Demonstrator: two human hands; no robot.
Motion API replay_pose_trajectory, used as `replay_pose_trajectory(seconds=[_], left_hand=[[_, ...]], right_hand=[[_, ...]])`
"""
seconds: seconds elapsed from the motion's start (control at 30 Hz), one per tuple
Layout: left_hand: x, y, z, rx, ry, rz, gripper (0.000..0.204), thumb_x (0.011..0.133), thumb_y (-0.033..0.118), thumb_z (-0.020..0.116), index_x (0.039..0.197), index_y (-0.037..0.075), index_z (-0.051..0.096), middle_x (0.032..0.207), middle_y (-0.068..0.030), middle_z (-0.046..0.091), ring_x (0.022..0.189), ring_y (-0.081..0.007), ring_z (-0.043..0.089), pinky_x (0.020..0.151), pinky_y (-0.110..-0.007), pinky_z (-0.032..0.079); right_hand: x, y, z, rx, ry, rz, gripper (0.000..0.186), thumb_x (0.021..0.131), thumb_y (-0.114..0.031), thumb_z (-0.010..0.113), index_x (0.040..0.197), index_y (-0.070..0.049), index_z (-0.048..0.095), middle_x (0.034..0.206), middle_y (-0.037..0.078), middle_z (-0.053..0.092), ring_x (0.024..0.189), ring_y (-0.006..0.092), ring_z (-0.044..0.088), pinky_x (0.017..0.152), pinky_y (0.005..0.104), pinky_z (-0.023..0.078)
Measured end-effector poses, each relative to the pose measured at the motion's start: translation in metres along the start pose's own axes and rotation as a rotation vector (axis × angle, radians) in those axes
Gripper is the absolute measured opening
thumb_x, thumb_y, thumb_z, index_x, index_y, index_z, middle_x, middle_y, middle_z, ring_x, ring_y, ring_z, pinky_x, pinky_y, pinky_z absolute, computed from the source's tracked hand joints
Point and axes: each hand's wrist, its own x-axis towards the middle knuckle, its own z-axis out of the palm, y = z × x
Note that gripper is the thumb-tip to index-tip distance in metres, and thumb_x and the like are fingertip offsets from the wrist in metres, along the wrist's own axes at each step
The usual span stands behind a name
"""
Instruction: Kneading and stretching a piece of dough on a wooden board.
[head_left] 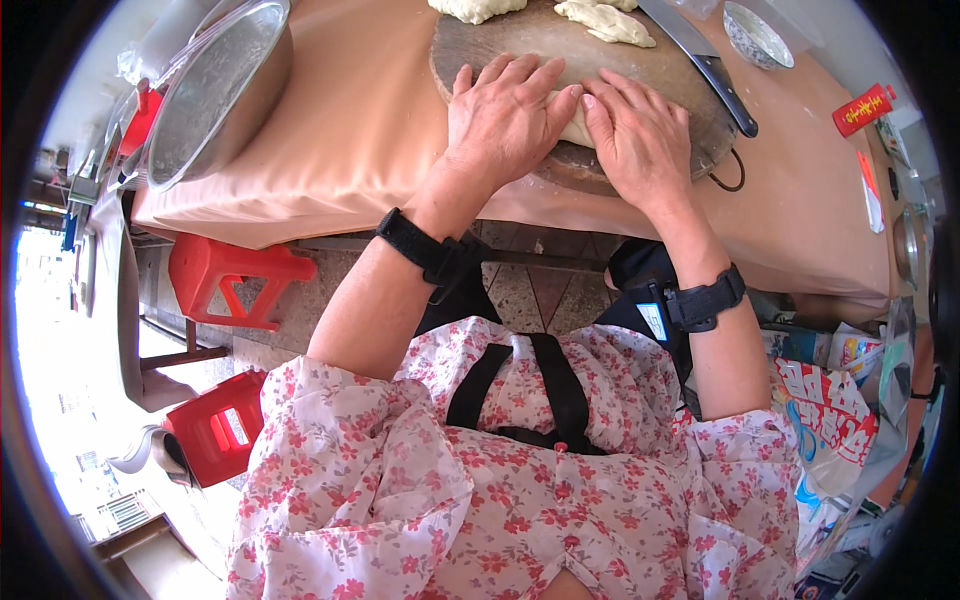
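Note:
A piece of pale dough (577,128) lies near the front edge of a round wooden board (500,38), mostly covered by my hands. My left hand (508,118) rests over its left side with the fingers stretched forward and a little apart. From the right, my right hand (638,135) lies on the dough with its fingers extended, its thumb close to my left thumb. More dough sits at the board's far side: a lump (478,9) at the left and a flattened piece (612,24) in the middle. A cleaver (722,85) with a black handle lies along the board's right side.
A large metal basin (225,100) stands at the left on the orange-brown tablecloth (345,120). Beyond the cleaver is a patterned bowl (757,38); a red can (864,110) lies farther right. Red stools (235,275) are on the floor at left, bags (825,420) at right.

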Motion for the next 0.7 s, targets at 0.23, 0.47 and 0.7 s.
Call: replay_pose_trajectory(seconds=[0.23,0.47,0.7], left_hand=[[0.0,0.0,-0.0004,-0.013,0.006,0.0,0.043,0.097,0.042,0.045,0.124,0.013,0.06,0.124,-0.0074,0.061,0.12,-0.026,0.053,0.101,-0.045,0.038],[0.0025,-0.0009,-0.0029,0.024,-0.076,-0.005,0.047,0.097,0.045,0.041,0.129,0.015,0.057,0.13,-0.0077,0.058,0.125,-0.0264,0.05,0.102,-0.049,0.036],[0.0026,-0.0007,-0.003,0.0,-0.092,-0.019,0.047,0.097,0.046,0.041,0.13,0.016,0.056,0.131,-0.0082,0.057,0.127,-0.0265,0.048,0.105,-0.048,0.034]], right_hand=[[-0.0001,0.0003,-0.0005,0.007,-0.002,-0.002,0.039,0.098,-0.038,0.043,0.114,-0.012,0.067,0.122,0.007,0.062,0.114,0.0255,0.056,0.095,0.0439,0.038],[0.0021,0.0004,-0.0015,0.012,-0.049,0.014,0.041,0.098,-0.039,0.041,0.116,-0.013,0.067,0.125,0.007,0.061,0.12,0.0251,0.053,0.097,0.044,0.036],[0.0008,0.0007,0.0,0.012,-0.039,0.014,0.041,0.098,-0.039,0.041,0.117,-0.013,0.066,0.126,0.008,0.061,0.12,0.0256,0.053,0.098,0.0443,0.036]])
